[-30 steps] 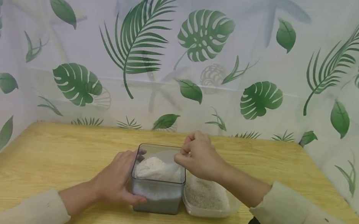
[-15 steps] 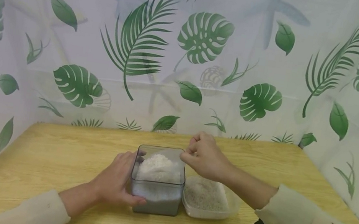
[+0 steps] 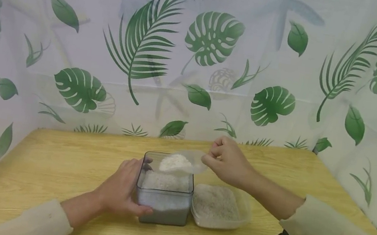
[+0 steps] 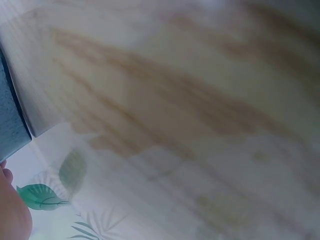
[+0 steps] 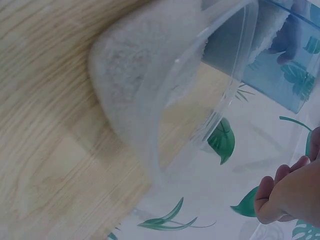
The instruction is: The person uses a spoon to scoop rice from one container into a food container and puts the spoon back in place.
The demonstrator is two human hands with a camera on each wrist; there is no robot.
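Lifted since before, right hand (image 3: 227,162) is pinching a clear scoop (image 3: 183,161) of white grains above the box (image 3: 164,195) the left hand (image 3: 122,191) is gripping; wooden table (image 3: 57,163), leaf-print curtain (image 3: 141,41) behind.

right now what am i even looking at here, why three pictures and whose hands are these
No machine: a person works with bare hands, wearing three cameras. The head view looks down at a wooden table. The left hand holds a tall clear container of white grains. The right hand pinches a clear scoop heaped with grains above it. A shallow tub of grains sits beside the container. The left wrist view shows blurred table; the right wrist view shows the tub close up.
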